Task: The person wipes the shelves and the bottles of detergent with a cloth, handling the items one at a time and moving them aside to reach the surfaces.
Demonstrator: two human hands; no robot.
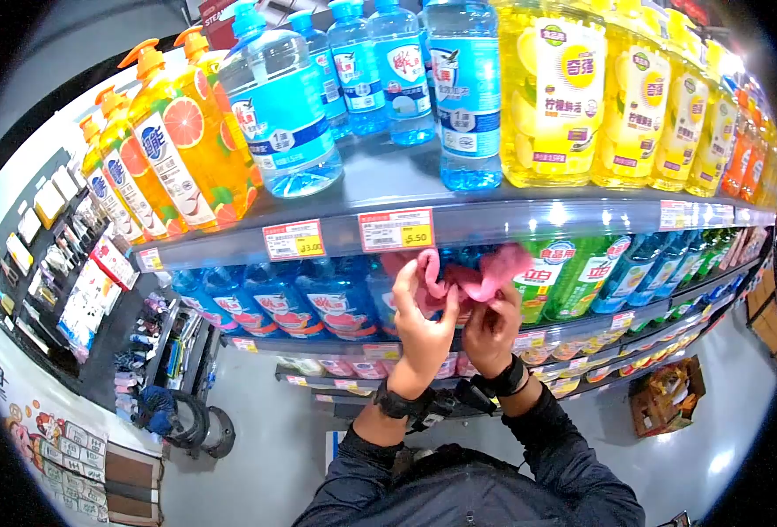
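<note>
A crumpled pink cloth [472, 279] is bunched between my two hands, just in front of the shelf edge. My left hand [425, 329] pinches its left part with bent fingers. On the other side my right hand [492, 327] grips the cloth with thumb and fingertips. Behind the cloth, blue bottles [340, 299] stand on the second shelf, partly hidden by it. Above my hands runs the grey upper shelf edge [494, 215] with a price tag [395, 230]. A clear-blue bottle [465, 105] stands on that upper shelf.
Orange pump bottles [178, 145] fill the upper left, yellow bottles [553, 97] the upper right. Green bottles [582, 272] stand right of my hands. On the floor are a cardboard box [667, 400] at right and a dark round-based object [200, 430] at left.
</note>
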